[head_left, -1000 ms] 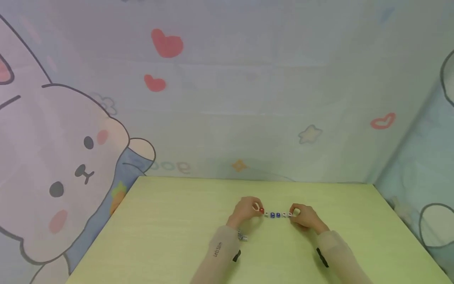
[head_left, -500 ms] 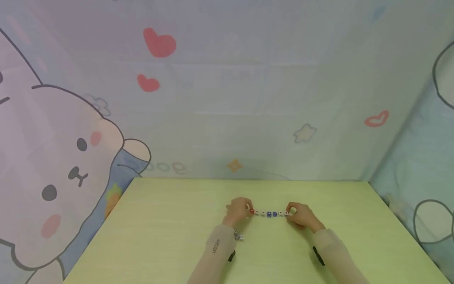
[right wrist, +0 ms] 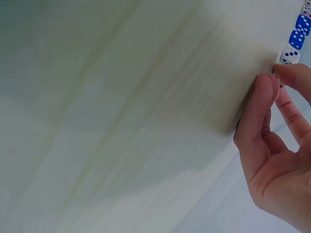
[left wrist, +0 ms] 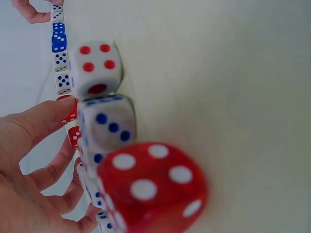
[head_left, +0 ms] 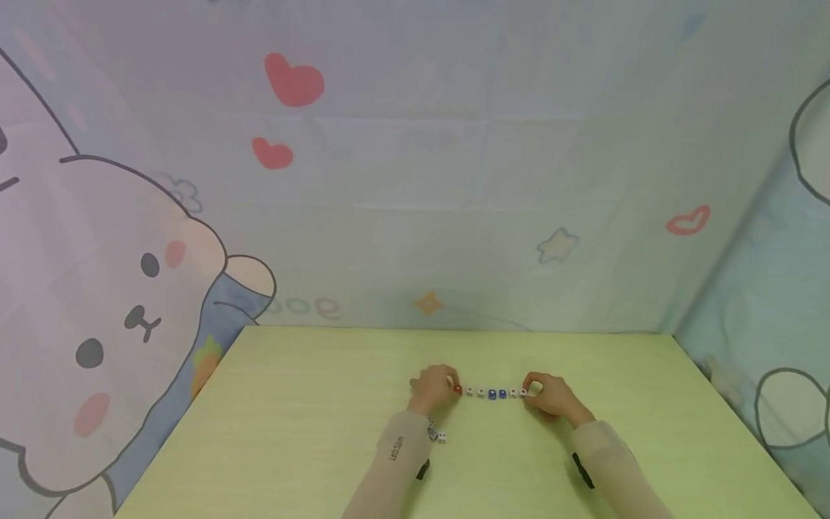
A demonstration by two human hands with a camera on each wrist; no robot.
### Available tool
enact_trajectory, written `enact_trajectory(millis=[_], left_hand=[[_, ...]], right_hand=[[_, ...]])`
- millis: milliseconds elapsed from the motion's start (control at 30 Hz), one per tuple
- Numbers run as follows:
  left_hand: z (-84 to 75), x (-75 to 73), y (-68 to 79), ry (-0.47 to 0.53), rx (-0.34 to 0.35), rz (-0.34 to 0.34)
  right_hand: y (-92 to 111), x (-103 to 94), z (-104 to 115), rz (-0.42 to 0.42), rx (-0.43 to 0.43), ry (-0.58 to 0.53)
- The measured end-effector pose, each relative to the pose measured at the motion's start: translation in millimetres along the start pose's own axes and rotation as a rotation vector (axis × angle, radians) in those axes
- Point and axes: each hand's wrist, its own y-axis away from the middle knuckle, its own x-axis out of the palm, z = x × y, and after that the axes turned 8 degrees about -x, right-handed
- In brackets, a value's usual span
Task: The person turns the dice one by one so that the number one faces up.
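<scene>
A row of dice [head_left: 493,394] lies across the middle of the pale yellow-green table [head_left: 311,418], white at either side of two blue ones, between the person's hands. At its left end the left hand [head_left: 433,389] grasps a red die [left wrist: 68,110] with white pips; a second red die [left wrist: 74,137] sits right beside it at the fingers. The right hand [head_left: 551,396] pinches the end white die [head_left: 523,393] between thumb and finger. Near the left wrist more dice are grouped: in the left wrist view, one white die [left wrist: 97,68] shows four red pips, another [left wrist: 112,126] three blue, and a large, blurred red die [left wrist: 150,189] carries white pips. The left sleeve [head_left: 389,468] bears small dark lettering, seemingly "LetsSlim", too small to be sure. Behind the table hangs a printed backdrop [head_left: 415,180] with a rabbit [head_left: 130,303], red hearts [head_left: 295,83] and faint lettering [head_left: 331,308], apparently "good" mirror-reversed, its far-left part hard to read.
</scene>
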Motion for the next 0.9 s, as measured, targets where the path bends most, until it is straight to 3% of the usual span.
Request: enact_trajectory(millis=[167, 367, 500, 700, 900], left_hand=[[3.7, -4.9, 2.1, 0.024, 0.012, 0.022], [16.6, -16.6, 4.4, 0.145, 0.022, 0.116], [24.8, -22.2, 5.6, 0.169, 0.02, 0.166], [29.6, -26.3, 6.4, 0.135, 0.024, 0.16], [31.1, -19.4, 7.3, 0.141, 0.057, 0.151]], right_hand=[[-1, 1.1, 0, 0.01, -0.003, -0.018], [0, 2.4, -4, 0.01, -0.009, -0.015], [1, 2.4, -5, 0.009, -0.014, -0.005], [0, 1.4, -3, 0.015, -0.037, -0.022], [-1, 2.1, -6, 0.013, -0.04, -0.007]])
